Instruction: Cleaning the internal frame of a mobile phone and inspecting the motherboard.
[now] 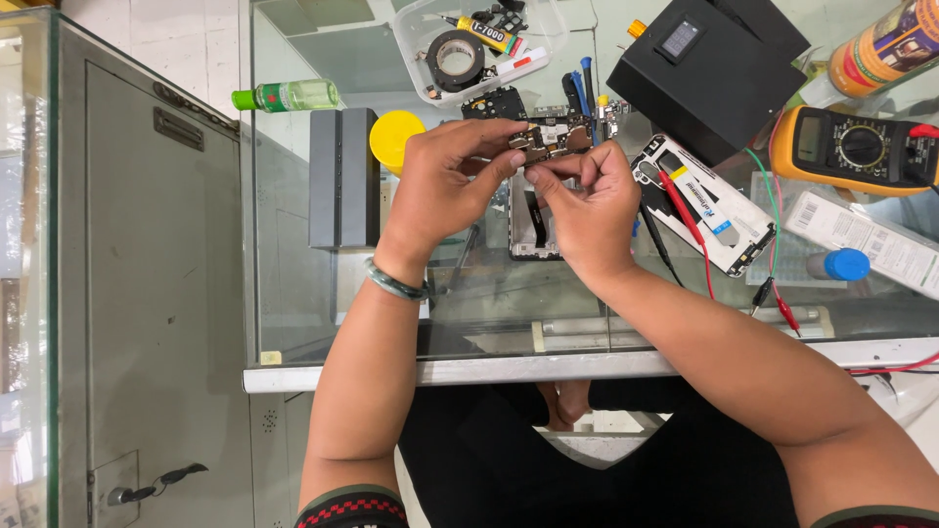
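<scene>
Both my hands meet over a glass counter (pixel 489 293). My left hand (pixel 440 186), with a green bangle on its wrist, pinches a small phone circuit board (pixel 553 137) from the left. My right hand (pixel 587 200) grips the same board from the right with its fingertips closed on the edge. Under the hands lies an opened phone frame (pixel 533 230). A second opened white phone body (pixel 709 205) lies to the right, with red and black probe leads (pixel 690 220) across it.
A yellow multimeter (pixel 861 147) and a black box (pixel 709 64) sit at the right back. A clear tray (pixel 469 54) holds tape and glue. A yellow lid (pixel 391 137), a grey block (pixel 342 176) and a green bottle (pixel 289 96) stand left. A metal cabinet (pixel 147 293) fills the left.
</scene>
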